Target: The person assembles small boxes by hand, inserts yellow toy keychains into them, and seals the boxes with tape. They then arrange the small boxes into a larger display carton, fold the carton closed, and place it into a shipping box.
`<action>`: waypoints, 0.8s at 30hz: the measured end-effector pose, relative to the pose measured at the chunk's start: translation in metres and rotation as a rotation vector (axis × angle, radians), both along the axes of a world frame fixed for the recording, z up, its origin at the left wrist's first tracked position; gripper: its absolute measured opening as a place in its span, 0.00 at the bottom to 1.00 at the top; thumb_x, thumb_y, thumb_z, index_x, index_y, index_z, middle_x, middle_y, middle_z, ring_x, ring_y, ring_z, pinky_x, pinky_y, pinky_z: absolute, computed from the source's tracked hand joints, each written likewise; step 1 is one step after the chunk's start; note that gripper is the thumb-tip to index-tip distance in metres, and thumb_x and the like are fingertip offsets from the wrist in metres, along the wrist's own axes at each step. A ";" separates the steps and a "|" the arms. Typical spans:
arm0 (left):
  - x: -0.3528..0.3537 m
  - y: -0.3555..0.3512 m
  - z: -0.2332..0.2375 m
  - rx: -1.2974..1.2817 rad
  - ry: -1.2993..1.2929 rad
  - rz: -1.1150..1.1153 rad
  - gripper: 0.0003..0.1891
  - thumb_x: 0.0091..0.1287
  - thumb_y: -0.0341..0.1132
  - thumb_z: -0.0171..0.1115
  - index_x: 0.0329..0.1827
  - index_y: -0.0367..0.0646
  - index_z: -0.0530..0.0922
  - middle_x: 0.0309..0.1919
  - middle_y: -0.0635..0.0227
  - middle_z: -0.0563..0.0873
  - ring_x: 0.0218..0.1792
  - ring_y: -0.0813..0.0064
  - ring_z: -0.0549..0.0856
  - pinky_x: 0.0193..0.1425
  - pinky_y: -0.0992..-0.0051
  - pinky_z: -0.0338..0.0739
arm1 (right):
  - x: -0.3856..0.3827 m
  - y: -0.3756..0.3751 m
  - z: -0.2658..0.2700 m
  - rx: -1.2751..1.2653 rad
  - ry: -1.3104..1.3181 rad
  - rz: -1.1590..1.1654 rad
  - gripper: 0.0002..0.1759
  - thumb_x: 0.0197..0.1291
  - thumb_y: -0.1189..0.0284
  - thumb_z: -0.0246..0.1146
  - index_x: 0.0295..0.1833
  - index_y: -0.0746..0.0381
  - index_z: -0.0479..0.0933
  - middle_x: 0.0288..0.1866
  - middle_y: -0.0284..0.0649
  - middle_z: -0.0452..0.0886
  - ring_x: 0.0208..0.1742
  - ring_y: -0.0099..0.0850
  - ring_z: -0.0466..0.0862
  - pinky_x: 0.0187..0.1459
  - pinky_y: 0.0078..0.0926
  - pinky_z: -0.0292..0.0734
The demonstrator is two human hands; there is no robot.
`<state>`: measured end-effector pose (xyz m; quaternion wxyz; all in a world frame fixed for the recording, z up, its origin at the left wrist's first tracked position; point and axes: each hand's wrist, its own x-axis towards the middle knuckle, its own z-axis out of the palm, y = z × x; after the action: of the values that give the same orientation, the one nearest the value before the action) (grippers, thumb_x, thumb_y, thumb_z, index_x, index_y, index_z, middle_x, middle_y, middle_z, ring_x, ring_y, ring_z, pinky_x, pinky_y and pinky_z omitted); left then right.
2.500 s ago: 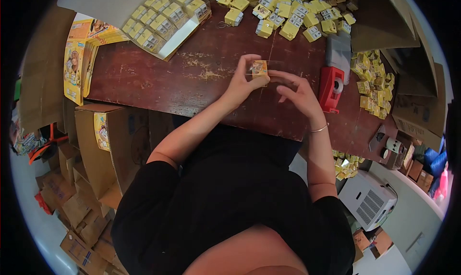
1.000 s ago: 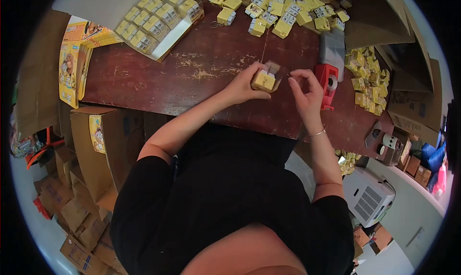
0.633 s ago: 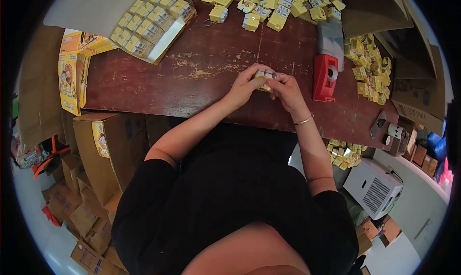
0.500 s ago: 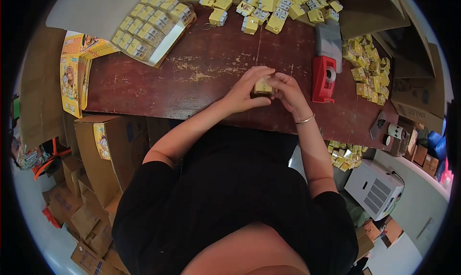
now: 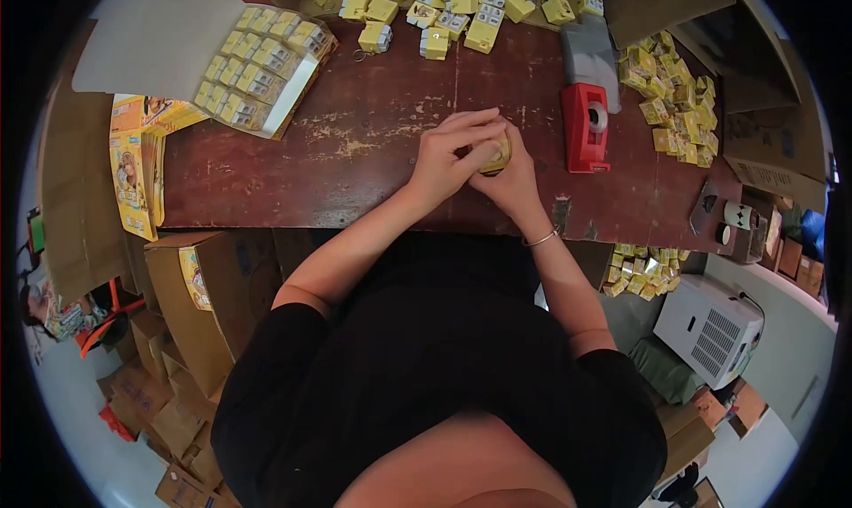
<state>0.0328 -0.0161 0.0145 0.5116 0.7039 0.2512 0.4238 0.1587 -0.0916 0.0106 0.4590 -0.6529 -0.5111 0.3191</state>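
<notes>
Both hands meet over the near middle of the table around a small yellow box (image 5: 501, 153), partly hidden by fingers. My right hand (image 5: 515, 178), with a bangle at the wrist, is closed round the box from the right. My left hand (image 5: 446, 153) lies across it from the left, thumb and fingers pressed against it. A red tape dispenser (image 5: 586, 131) stands to the right of the hands. Beyond them are loose yellow-and-grey keychain boxes (image 5: 435, 42), one with a metal ring showing.
At the back left is an open display box (image 5: 275, 122) with rows of yellow-and-grey pieces. Folded printed cartons (image 5: 133, 175) stand at the left edge. More small yellow boxes (image 5: 679, 104) are heaped at the right, and a clear plastic piece (image 5: 589, 55) lies behind the dispenser.
The view has shifted slightly. My left hand has moved over the small box, and my right hand now wraps it from the right; the box is more covered than before.
</notes>
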 end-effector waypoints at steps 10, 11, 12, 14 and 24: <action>0.011 0.003 0.023 0.055 0.051 -0.069 0.12 0.63 0.28 0.66 0.49 0.38 0.86 0.54 0.56 0.86 0.55 0.62 0.85 0.60 0.67 0.77 | 0.008 -0.011 0.013 -0.004 0.056 -0.058 0.46 0.41 0.72 0.75 0.69 0.63 0.63 0.58 0.49 0.78 0.59 0.40 0.81 0.57 0.34 0.77; 0.011 0.002 0.025 0.179 0.076 -0.076 0.13 0.62 0.28 0.67 0.50 0.39 0.86 0.53 0.57 0.86 0.54 0.60 0.85 0.60 0.66 0.78 | 0.010 -0.012 0.011 -0.003 0.058 -0.065 0.46 0.41 0.72 0.75 0.69 0.63 0.63 0.58 0.49 0.78 0.59 0.40 0.81 0.57 0.34 0.77; 0.012 0.002 0.026 0.301 0.100 -0.084 0.14 0.61 0.28 0.67 0.51 0.40 0.85 0.53 0.58 0.86 0.54 0.59 0.85 0.60 0.65 0.78 | 0.012 -0.014 0.008 0.023 0.083 -0.060 0.46 0.41 0.72 0.75 0.69 0.63 0.63 0.57 0.48 0.78 0.59 0.39 0.81 0.57 0.33 0.77; 0.016 -0.001 0.023 0.356 0.102 -0.094 0.14 0.60 0.28 0.68 0.50 0.40 0.86 0.53 0.58 0.86 0.54 0.57 0.85 0.60 0.65 0.78 | 0.016 -0.021 0.006 0.044 0.108 -0.068 0.46 0.42 0.72 0.75 0.68 0.63 0.63 0.57 0.48 0.79 0.59 0.38 0.81 0.57 0.33 0.77; 0.050 -0.031 0.001 -0.722 -0.005 -0.504 0.38 0.52 0.24 0.73 0.68 0.41 0.68 0.61 0.64 0.78 0.59 0.74 0.79 0.64 0.71 0.74 | 0.066 -0.076 0.021 -0.048 0.299 -0.121 0.38 0.49 0.75 0.72 0.68 0.62 0.66 0.57 0.40 0.79 0.57 0.31 0.80 0.54 0.28 0.78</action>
<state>0.0823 -0.0475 0.0155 0.8129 0.5182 0.2023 0.1724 0.2248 -0.1677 0.0313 0.5325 -0.6387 -0.3890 0.3965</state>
